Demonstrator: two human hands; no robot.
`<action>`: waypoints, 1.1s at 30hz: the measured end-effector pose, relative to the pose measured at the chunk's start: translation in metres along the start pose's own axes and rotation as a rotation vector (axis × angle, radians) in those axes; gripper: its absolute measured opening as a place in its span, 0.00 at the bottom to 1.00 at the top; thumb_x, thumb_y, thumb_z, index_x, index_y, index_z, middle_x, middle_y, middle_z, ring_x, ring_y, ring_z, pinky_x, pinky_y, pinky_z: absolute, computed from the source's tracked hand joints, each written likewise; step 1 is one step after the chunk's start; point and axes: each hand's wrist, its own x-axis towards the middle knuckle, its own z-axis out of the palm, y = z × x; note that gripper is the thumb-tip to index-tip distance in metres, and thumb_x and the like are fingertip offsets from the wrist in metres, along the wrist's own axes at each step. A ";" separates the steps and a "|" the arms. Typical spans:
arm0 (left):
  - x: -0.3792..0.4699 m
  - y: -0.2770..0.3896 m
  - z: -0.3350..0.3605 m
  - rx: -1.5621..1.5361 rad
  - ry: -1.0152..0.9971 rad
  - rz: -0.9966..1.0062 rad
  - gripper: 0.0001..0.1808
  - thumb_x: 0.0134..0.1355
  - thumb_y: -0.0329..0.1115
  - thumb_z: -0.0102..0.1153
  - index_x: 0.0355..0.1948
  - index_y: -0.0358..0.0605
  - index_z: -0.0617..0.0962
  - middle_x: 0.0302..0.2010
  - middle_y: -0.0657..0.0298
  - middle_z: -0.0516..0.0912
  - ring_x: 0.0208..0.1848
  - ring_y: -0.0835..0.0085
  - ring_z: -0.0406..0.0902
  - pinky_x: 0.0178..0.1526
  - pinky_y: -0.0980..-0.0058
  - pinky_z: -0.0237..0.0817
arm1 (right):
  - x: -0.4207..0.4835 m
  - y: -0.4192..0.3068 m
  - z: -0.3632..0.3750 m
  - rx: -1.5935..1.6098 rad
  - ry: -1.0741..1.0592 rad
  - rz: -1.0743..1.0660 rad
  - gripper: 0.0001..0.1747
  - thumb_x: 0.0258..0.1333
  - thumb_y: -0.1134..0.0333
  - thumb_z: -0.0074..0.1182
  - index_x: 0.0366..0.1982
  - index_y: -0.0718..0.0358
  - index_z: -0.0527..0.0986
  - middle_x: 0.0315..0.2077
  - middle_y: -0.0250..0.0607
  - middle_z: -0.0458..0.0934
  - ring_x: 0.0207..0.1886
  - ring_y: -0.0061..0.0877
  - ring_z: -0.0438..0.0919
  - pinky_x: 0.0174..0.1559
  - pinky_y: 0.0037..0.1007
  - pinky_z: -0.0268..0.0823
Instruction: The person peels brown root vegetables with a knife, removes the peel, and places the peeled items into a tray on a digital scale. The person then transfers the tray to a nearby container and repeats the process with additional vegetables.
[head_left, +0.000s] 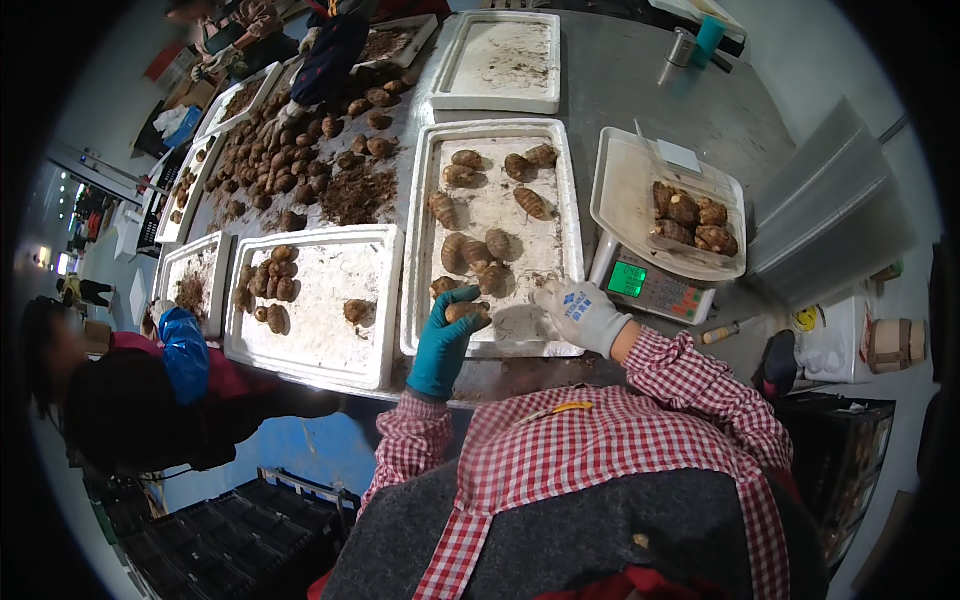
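My left hand, in a teal glove, grips a brown taro corm over the near edge of a white foam tray. My right hand, in a whitish printed glove, is at the tray's near right corner. Its fingers are a little apart, and I see nothing in them. Several loose taro corms lie spread in this tray, some bunched close to my left hand. To the right stands a digital scale with a lit green display. On its pan rests a clear plastic box of taro corms.
A second foam tray with corms adjoins on the left. Beyond lies a big taro heap with loose soil. Clear plastic containers are stacked right of the scale, near a wooden-handled tool. Co-workers work leftward and across.
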 end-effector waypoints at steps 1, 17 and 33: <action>0.001 0.005 -0.004 -0.029 0.015 -0.027 0.18 0.60 0.29 0.60 0.51 0.43 0.74 0.49 0.62 0.77 0.51 0.71 0.75 0.54 0.71 0.70 | 0.002 0.003 0.007 -0.015 0.053 0.000 0.14 0.55 0.65 0.45 0.42 0.62 0.74 0.46 0.46 0.76 0.43 0.40 0.78 0.45 0.41 0.70; 0.062 -0.022 0.004 1.316 0.173 0.148 0.20 0.55 0.47 0.64 0.36 0.39 0.78 0.31 0.51 0.83 0.33 0.59 0.82 0.35 0.64 0.71 | -0.014 0.025 0.012 0.390 0.495 0.144 0.12 0.51 0.63 0.55 0.27 0.68 0.79 0.50 0.50 0.75 0.51 0.45 0.75 0.53 0.41 0.66; 0.008 -0.008 0.063 -0.071 -0.289 -0.326 0.22 0.65 0.46 0.56 0.52 0.40 0.74 0.38 0.64 0.81 0.32 0.77 0.76 0.34 0.80 0.68 | -0.022 -0.002 -0.026 0.714 0.591 -0.145 0.16 0.52 0.72 0.56 0.45 0.65 0.75 0.37 0.47 0.78 0.42 0.37 0.78 0.46 0.33 0.69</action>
